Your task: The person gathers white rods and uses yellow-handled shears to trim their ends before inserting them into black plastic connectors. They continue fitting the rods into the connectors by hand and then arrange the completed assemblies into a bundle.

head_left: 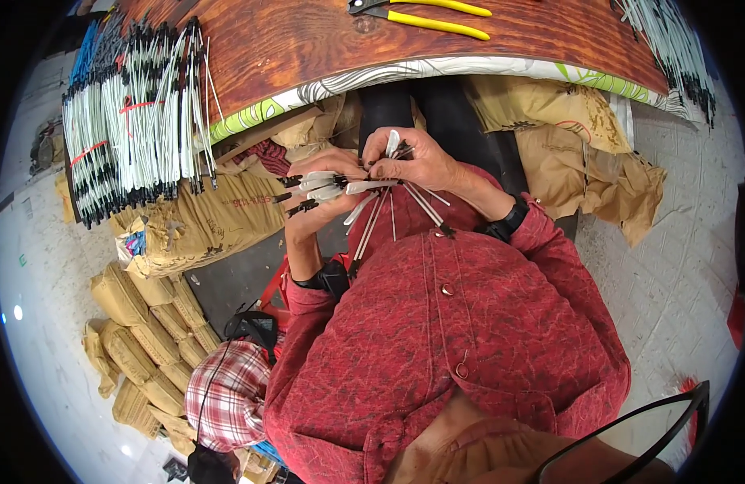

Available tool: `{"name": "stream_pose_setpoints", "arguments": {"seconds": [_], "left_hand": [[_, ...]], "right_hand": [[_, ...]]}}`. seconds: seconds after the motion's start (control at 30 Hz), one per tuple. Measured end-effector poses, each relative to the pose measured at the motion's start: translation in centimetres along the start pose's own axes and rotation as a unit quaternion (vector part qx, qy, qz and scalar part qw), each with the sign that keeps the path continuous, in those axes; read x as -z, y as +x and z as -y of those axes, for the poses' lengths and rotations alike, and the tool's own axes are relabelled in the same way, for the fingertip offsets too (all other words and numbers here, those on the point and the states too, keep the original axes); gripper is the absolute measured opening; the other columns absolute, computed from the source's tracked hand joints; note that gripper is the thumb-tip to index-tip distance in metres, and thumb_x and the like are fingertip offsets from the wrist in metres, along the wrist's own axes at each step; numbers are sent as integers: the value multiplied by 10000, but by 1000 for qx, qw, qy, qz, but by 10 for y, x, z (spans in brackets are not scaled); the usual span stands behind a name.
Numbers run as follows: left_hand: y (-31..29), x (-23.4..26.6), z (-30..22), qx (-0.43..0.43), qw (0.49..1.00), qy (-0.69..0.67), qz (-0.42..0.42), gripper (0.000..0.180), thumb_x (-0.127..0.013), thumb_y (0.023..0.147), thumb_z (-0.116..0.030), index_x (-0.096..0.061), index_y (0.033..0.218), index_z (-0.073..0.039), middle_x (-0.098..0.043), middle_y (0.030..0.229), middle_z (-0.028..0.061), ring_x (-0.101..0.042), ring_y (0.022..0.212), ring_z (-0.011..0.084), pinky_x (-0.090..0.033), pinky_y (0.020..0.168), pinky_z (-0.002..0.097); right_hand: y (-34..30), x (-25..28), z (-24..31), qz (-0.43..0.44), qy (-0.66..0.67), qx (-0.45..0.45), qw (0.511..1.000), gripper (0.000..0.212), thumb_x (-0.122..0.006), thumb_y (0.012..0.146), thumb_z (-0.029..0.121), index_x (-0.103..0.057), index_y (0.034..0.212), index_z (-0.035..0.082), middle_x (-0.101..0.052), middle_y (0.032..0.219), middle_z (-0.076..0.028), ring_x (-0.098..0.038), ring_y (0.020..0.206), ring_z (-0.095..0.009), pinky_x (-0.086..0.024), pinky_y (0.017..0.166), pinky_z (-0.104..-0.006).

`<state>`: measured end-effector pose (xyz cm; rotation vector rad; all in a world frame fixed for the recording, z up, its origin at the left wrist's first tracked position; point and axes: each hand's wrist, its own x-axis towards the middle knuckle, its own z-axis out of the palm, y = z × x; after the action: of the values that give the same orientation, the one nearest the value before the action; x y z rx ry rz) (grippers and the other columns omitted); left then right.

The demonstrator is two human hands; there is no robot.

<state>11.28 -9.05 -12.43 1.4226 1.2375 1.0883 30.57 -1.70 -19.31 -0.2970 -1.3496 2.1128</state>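
Observation:
In front of my red shirt, my left hand [334, 164] is closed around several thin pale sticks [376, 218] with flat whitish blades [322, 185] and black ends. The blades and some black tips point out to the left, while bare shafts fan down toward my shirt. Pressed against it, my right hand [425, 164] has its thumb and fingers pinched together on the same bunch. One whitish blade [393, 143] and a dark piece stick up between the right fingers. The fingers hide where the sticks meet.
A brown wooden table [308, 40] spans the top. Yellow-handled pliers [437, 16] lie on it. Big bundles of similar sticks [139, 121] hang over its left edge, another bundle [671, 52] over its right. Brown paper sacks [211, 218] stand below. A person in a plaid garment [227, 395] is lower left.

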Motion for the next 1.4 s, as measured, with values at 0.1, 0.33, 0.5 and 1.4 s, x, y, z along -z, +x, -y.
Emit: {"name": "stream_pose_setpoints", "arguments": {"seconds": [0.1, 0.33, 0.5, 1.4], "left_hand": [[-8, 18, 2, -25, 998, -60, 10, 201, -788, 737, -97, -695, 908, -45, -688, 896, 72, -659, 875, 165, -515, 772, 303], [-84, 81, -36, 64, 991, -117, -8, 219, -765, 743, -69, -672, 940, -51, -675, 860, 24, -606, 782, 81, -489, 684, 246], [-141, 110, -106, 63, 993, -98, 7, 156, -754, 734, -35, -704, 880, -14, -660, 830, 41, -630, 784, 113, -496, 680, 269], [-197, 117, -192, 40, 998, -53, -2, 121, -766, 774, -31, -685, 864, -25, -698, 811, 22, -620, 731, 78, -501, 661, 247]], "right_hand": [[11, -15, 10, 10, -3, -15, 1000, 195, -691, 911, 110, -650, 1066, 0, -665, 971, -29, -600, 900, -88, -485, 809, -253], [41, -113, 32, 53, -87, -27, 994, 204, -609, 875, 33, -672, 1065, -3, -631, 961, -51, -583, 848, -135, -459, 743, -284], [30, -191, 32, 51, -35, -15, 998, 67, -630, 877, 19, -626, 943, 4, -612, 916, -68, -568, 830, -137, -451, 767, -268], [11, -270, 103, 47, 46, -133, 989, 122, -699, 814, 19, -596, 878, 12, -618, 867, -74, -579, 782, -128, -460, 722, -262]]}}
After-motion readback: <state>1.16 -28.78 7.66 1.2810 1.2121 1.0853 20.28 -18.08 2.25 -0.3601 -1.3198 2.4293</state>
